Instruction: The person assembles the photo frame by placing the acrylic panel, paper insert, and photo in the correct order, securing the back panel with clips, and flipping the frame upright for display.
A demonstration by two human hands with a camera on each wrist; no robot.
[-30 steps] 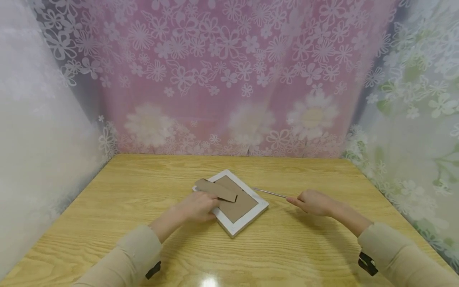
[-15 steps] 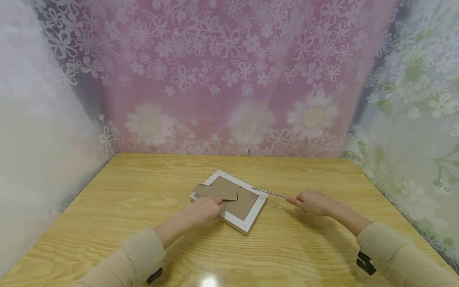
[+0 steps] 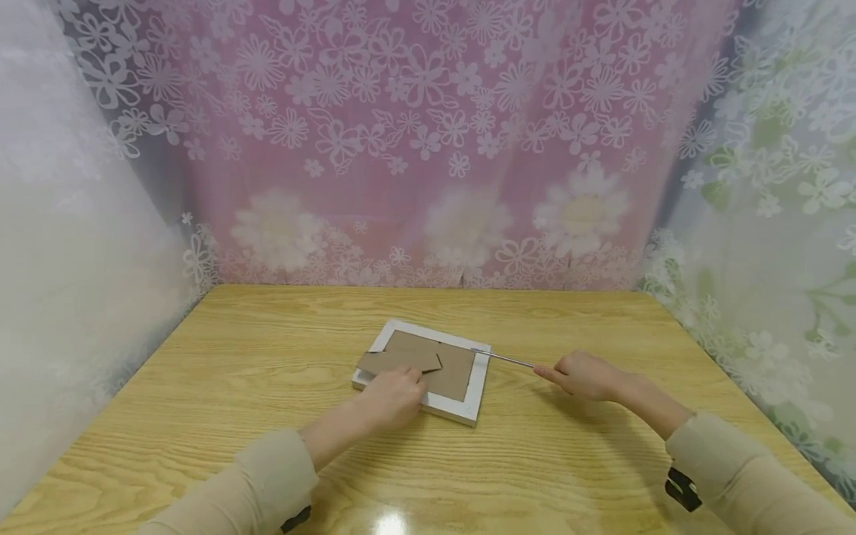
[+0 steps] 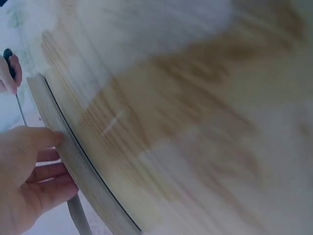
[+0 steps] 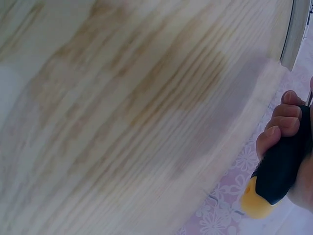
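Observation:
A white picture frame point(image 3: 478, 386) lies back side up on the table, its brown cardboard backing point(image 3: 449, 380) showing. A cardboard stand flap point(image 3: 394, 362) juts from the backing over the frame's left side. My left hand point(image 3: 394, 397) grips the near edge of the frame; in the left wrist view the thumb point(image 4: 46, 137) rests on the frame's side with the fingers beneath. My right hand point(image 3: 582, 375) holds a screwdriver by its dark and yellow handle point(image 5: 279, 166). Its thin metal shaft point(image 3: 504, 359) points left, the tip overlapping the frame's far right corner.
The wood-grain table point(image 3: 281, 319) extends around the frame. A pink floral curtain point(image 3: 428, 148) hangs behind it, and pale patterned sheets point(image 3: 776, 245) flank both sides.
The picture frame has turned counterclockwise as seen from above, and my left hand has shifted right and slightly nearer with it. The right hand and screwdriver have hardly moved.

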